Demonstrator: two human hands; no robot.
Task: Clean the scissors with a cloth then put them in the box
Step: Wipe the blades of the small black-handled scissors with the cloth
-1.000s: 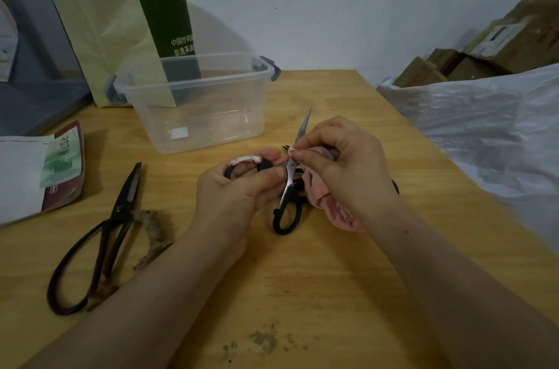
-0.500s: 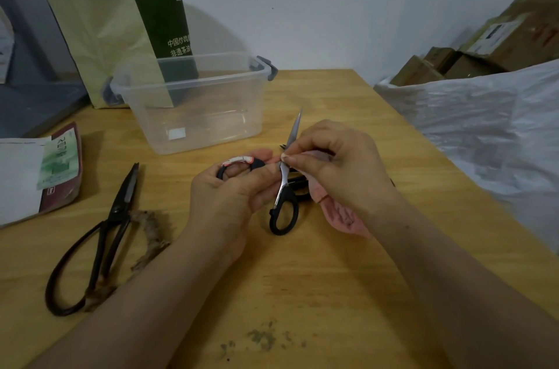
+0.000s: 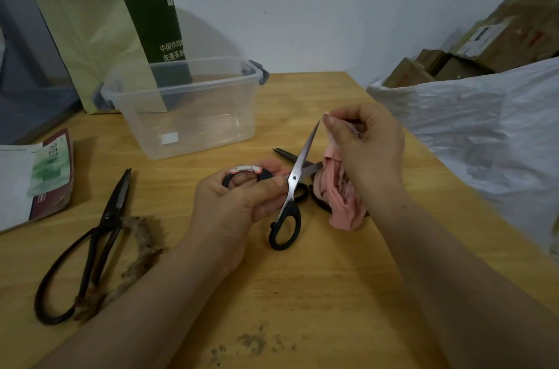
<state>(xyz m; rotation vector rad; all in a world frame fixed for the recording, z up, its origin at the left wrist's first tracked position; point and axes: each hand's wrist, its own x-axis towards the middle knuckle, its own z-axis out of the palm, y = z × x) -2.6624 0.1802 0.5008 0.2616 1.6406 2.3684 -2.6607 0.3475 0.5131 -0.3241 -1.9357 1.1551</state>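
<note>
Scissors point(image 3: 295, 175) with black handles are held low over the wooden table point(image 3: 302, 293), spread wide so each blade can be reached alone. The left hand point(image 3: 236, 202) curls round the taped upper loop to steady them, one blade slanting up. The right hand point(image 3: 366, 142) pinches a fold of the pink cloth point(image 3: 341, 199) beside that blade's tip — touching or just clear, I cannot tell — with the rest drooping loose. Farther back the clear box point(image 3: 196, 114) stands open-topped, near enough, I judge, for an easy drop once wiping ends.
</note>
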